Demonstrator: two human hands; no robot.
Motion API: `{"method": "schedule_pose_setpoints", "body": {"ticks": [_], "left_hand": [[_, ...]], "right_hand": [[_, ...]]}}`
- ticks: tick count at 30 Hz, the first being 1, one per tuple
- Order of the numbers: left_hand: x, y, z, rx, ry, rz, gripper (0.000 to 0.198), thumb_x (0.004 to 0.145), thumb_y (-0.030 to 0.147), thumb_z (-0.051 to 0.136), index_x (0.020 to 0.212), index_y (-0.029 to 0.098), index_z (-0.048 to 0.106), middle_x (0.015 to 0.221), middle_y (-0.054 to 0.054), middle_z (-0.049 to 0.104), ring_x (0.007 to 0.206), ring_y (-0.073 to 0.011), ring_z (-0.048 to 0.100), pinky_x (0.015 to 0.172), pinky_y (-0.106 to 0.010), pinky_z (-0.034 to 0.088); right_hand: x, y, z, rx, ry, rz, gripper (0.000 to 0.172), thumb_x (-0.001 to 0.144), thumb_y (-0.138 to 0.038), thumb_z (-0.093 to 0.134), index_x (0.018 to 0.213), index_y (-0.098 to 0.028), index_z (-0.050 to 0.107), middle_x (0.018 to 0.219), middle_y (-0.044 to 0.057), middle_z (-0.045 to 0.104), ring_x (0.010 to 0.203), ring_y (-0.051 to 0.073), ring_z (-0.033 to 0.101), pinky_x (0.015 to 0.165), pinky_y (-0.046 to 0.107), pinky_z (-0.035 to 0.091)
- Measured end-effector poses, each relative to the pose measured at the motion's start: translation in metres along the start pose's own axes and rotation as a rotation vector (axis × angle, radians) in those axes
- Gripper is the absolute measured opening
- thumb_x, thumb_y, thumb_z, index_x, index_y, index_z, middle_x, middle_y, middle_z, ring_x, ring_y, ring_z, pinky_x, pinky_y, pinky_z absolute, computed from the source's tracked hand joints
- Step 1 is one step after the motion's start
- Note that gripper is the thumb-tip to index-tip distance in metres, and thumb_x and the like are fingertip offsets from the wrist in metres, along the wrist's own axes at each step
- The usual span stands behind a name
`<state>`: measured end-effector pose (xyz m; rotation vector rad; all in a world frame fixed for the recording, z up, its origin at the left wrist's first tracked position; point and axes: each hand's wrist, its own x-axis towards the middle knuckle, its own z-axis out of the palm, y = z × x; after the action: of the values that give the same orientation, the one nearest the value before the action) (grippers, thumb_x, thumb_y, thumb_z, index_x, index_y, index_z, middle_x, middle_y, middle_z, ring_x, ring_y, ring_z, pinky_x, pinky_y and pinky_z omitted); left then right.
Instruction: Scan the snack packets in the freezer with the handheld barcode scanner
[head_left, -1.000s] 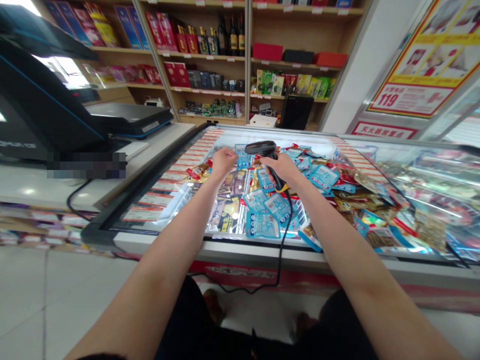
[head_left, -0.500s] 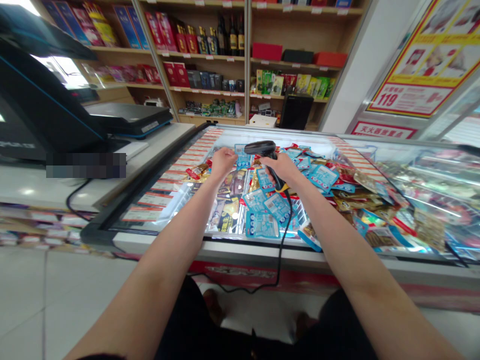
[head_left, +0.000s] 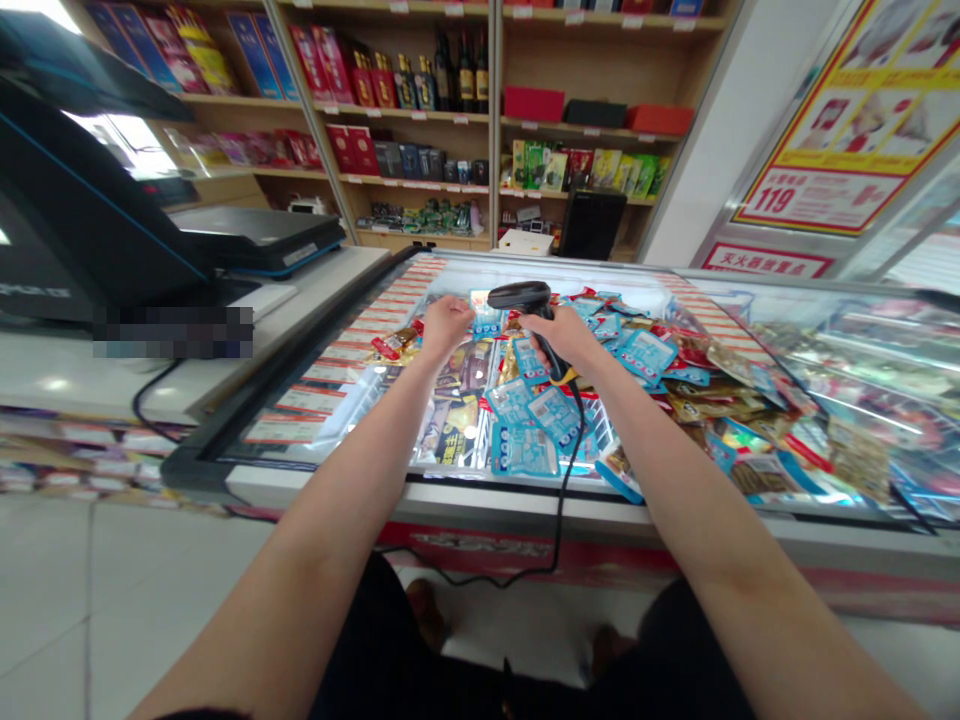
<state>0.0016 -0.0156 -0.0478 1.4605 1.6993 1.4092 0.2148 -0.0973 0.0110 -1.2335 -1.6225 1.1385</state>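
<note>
My right hand point(head_left: 564, 336) is closed round the handle of a black barcode scanner point(head_left: 519, 296), whose head points left toward my left hand. My left hand point(head_left: 445, 324) is closed on a small blue snack packet point(head_left: 484, 312) held just in front of the scanner head. Both hands hover over a glass counter top point(head_left: 352, 395) strewn with several blue, red and gold snack packets point(head_left: 534, 415). The scanner's black cable point(head_left: 561, 480) hangs down over the counter's front edge.
A black checkout terminal point(head_left: 82, 220) stands on a white counter point(head_left: 67, 375) at the left. Wooden shelves point(head_left: 495, 110) with boxes and bottles line the back wall. A red and yellow poster point(head_left: 847, 130) hangs at the right. Pale floor tiles point(head_left: 112, 600) lie below.
Almost nothing: both hands stay over the packets, and the scanner has shifted very slightly left toward the held packet.
</note>
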Motion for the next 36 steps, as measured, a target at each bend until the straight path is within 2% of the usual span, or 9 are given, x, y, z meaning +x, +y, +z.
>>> {"method": "schedule_pose_setpoints", "body": {"ticks": [10,27,33,36], "left_hand": [[-0.007,0.008,0.0,-0.061,0.031,-0.066,0.014,0.077,0.017,0.066,0.09,0.018,0.068,0.088,-0.004,0.075,0.072,-0.0187,0.072,0.069,-0.031,0.061],[-0.015,0.014,0.001,-0.111,0.022,-0.061,0.006,0.079,0.015,0.064,0.085,0.018,0.065,0.084,-0.003,0.073,0.071,-0.0172,0.071,0.068,-0.03,0.061],[-0.01,0.008,0.002,-0.114,0.014,-0.084,0.009,0.079,0.017,0.064,0.088,0.018,0.066,0.084,-0.003,0.074,0.069,-0.0166,0.07,0.068,-0.029,0.06],[-0.004,0.005,-0.002,-0.089,0.035,-0.07,0.013,0.077,0.019,0.064,0.09,0.018,0.068,0.087,-0.004,0.075,0.074,-0.0174,0.071,0.071,-0.029,0.059]], "right_hand": [[-0.001,-0.003,0.001,0.014,0.003,0.0,0.038,0.098,-0.024,0.062,0.062,-0.021,0.053,0.045,-0.001,0.055,0.035,0.012,0.047,0.036,0.025,0.042],[-0.003,-0.004,0.002,0.01,0.002,0.014,0.039,0.099,-0.024,0.062,0.062,-0.021,0.053,0.044,-0.001,0.055,0.035,0.012,0.047,0.036,0.024,0.042],[-0.001,-0.003,0.001,0.012,0.003,0.018,0.039,0.099,-0.027,0.062,0.062,-0.021,0.053,0.045,0.0,0.055,0.035,0.012,0.047,0.036,0.024,0.043],[-0.001,-0.001,0.0,0.011,0.005,0.014,0.039,0.099,-0.026,0.062,0.062,-0.021,0.053,0.045,0.0,0.055,0.036,0.012,0.047,0.037,0.024,0.043]]}}
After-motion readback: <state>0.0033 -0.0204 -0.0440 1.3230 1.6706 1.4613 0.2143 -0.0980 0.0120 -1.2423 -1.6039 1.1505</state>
